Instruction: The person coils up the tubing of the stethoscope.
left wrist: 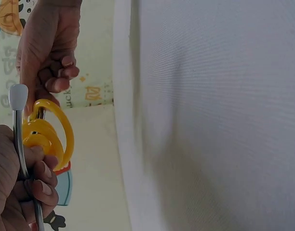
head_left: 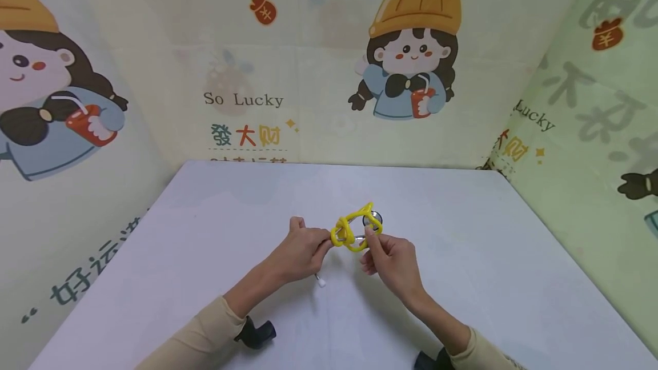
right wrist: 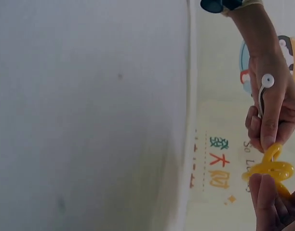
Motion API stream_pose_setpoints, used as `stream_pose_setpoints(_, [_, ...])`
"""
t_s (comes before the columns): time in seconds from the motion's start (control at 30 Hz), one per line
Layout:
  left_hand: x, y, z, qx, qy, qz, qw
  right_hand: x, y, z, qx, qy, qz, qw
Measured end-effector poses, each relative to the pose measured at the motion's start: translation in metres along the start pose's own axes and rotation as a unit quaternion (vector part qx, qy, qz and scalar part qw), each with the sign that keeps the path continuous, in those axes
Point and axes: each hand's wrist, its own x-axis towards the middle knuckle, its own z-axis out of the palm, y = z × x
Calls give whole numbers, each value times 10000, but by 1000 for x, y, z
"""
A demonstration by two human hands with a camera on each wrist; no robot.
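Both hands hold a stethoscope with yellow tubing (head_left: 343, 229), wound into loops above the white table. My left hand (head_left: 303, 251) grips its metal ear tubes (left wrist: 20, 144) beside the knotted end of the loops. A white ear tip (left wrist: 18, 97) sticks out past that hand's fingers and shows below it in the head view. On the other side, my right hand (head_left: 394, 258) pinches the loops between thumb and fingers, close to the round silver chest piece (head_left: 379, 219). In the right wrist view, the fingers of both hands nearly meet around the yellow coil (right wrist: 272, 169).
The white tabletop (head_left: 247, 198) spreads out beneath the hands. Printed cloth walls (head_left: 319, 73) with cartoon figures and lettering stand behind it and at both sides. Black devices (head_left: 255, 333) are worn at the wrists, close over the table.
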Motion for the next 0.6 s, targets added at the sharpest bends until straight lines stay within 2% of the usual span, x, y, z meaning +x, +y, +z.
stream_pose_setpoints(0.1, [-1, 0, -2, 30, -6, 63, 10000, 1, -2, -5, -405, 101, -397, 9983])
stream_pose_setpoints(0.33, [-3, -2, -6, -40, -245, -21, 9997, 2, 1, -16, -1096, 134, -925, 9896])
stream_pose_setpoints(0.5, [-2, -4, -8, -105, -336, -34, 9994, 5, 4, -23, -1727, 557, -1705, 9685])
stream_pose_setpoints(0.6, [-2, -4, -10, -139, -382, -31, 9992, 7, 5, -27, -1939, 756, -2022, 9570])
